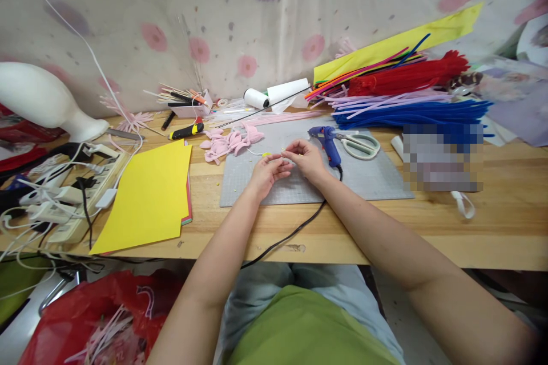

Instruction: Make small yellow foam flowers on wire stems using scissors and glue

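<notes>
My left hand (pixel 269 170) and my right hand (pixel 305 158) meet over the grey cutting mat (pixel 377 179). Both are pinched on a thin white wire (pixel 256 153) with a small yellow tip (pixel 266 154). The wire runs left from my fingers toward the pink petal pieces (pixel 230 142). Just right of my right hand lies a blue glue gun (pixel 326 141), its black cord trailing off the table's front edge.
Scissors (pixel 359 145) lie beside the glue gun. Yellow foam sheets (pixel 149 197) and a power strip with cables (pixel 64 194) are on the left. Piles of pipe cleaners (pixel 411 97) fill the back right. A utility knife (pixel 186 130) and white rolls (pixel 256 98) sit at the back.
</notes>
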Motion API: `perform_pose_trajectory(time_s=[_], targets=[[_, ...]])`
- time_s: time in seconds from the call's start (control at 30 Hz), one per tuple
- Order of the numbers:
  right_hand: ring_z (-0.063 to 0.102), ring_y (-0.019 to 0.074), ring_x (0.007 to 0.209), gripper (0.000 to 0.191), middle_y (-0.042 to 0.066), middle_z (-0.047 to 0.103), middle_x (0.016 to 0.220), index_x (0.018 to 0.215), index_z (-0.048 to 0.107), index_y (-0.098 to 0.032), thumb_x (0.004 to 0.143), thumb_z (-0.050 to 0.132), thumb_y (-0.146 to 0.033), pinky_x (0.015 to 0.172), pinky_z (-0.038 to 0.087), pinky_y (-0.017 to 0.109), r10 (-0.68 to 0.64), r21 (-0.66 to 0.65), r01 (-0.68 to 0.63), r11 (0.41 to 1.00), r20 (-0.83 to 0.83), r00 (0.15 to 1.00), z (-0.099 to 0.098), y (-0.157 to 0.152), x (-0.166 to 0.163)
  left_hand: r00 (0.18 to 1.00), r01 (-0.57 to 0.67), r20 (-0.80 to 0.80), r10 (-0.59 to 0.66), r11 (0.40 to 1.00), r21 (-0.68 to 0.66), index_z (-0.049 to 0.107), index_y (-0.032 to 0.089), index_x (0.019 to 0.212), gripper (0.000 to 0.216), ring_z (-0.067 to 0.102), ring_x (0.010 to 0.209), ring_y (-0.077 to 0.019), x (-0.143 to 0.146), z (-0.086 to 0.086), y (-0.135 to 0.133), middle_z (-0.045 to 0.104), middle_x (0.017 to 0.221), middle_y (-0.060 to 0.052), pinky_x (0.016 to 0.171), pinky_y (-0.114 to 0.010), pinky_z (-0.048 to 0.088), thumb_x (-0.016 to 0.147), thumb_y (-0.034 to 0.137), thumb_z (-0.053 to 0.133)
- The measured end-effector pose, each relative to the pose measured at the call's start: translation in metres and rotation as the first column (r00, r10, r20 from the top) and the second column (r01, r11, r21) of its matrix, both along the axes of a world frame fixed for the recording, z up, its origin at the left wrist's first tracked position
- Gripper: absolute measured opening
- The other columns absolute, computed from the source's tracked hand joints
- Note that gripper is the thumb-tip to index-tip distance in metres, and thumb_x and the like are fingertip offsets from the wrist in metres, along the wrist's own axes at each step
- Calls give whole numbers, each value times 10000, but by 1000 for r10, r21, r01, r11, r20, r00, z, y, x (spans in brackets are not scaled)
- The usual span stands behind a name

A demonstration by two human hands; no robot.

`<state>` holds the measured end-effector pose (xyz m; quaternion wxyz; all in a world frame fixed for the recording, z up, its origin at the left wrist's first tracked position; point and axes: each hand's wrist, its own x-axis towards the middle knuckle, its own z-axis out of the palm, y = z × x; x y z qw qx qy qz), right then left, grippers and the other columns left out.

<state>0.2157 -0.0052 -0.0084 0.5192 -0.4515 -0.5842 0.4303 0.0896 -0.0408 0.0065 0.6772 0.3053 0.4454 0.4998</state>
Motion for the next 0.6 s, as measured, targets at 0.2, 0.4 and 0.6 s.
perform_pose_trajectory(time_s=[0.2,0.4,0.6], targets=[[546,132,646,251,10,607,694,683,535,-193,616,670,-394,654,424,286,4,42,-4,999,15,1000,2,-1,3,998,47,34,-45,998,-51,597,122,744,66,591,568,-68,-4,0,2,610,639,-10,577,-196,509,730,177,631],[553,136,680,215,7,611,711,707,548,-197,647,648,-378,655,419,280,-4,59,-2,998,94,996,4,-3,2,1000,5,-22,-5,1000,-10,570,122,699,125,444,454,-17,1,1,1,508,572,42,530,-199,489,710,217,652],[530,138,657,175,0,590,683,712,516,-213,689,610,-358,622,402,277,-33,77,19,997,182,983,9,-8,0,997,-21,-68,21,1000,4,554,129,683,126,448,459,-32,4,0,0,530,605,25,498,-218,480,712,229,625]])
